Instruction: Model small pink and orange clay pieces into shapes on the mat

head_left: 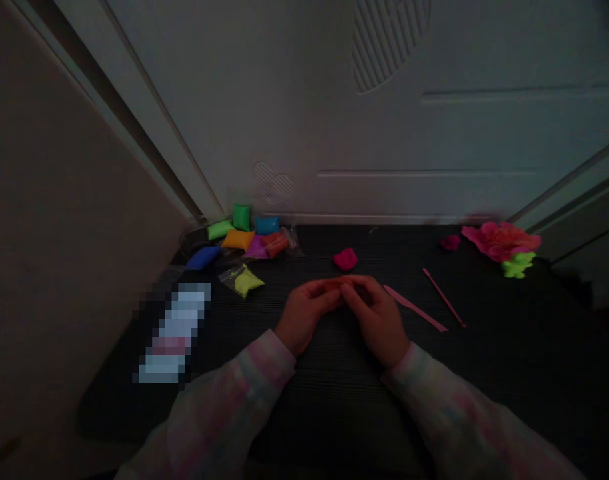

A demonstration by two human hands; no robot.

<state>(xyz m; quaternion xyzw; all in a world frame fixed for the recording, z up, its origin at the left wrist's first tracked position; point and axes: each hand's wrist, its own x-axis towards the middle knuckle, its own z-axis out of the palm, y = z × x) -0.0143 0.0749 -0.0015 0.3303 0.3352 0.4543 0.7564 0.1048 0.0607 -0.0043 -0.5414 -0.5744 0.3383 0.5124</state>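
My left hand (pixel 307 310) and my right hand (pixel 377 313) meet over the middle of the dark table, fingers pinched together. Between the fingertips is a small reddish piece of modelling clay (pixel 342 283), mostly hidden by the fingers. Just beyond the hands lies a lump of deep pink clay (pixel 345 259). To the right of my right hand are a flat pink clay knife (pixel 417 309) and a thin pink modelling stick (pixel 444 298). A pink and coral clay flower (pixel 502 241) with a yellow-green leafy piece (pixel 519 265) sits at the far right.
Several coloured clay packets (pixel 238 239) lie at the back left, with an opened yellow packet (pixel 245 281) nearer. A blurred-out bright phone-like slab (pixel 174 333) rests on the left. A small dark pink lump (pixel 450 242) lies beside the flower. A white panelled door (pixel 304 120) stands behind the table (pixel 334 400).
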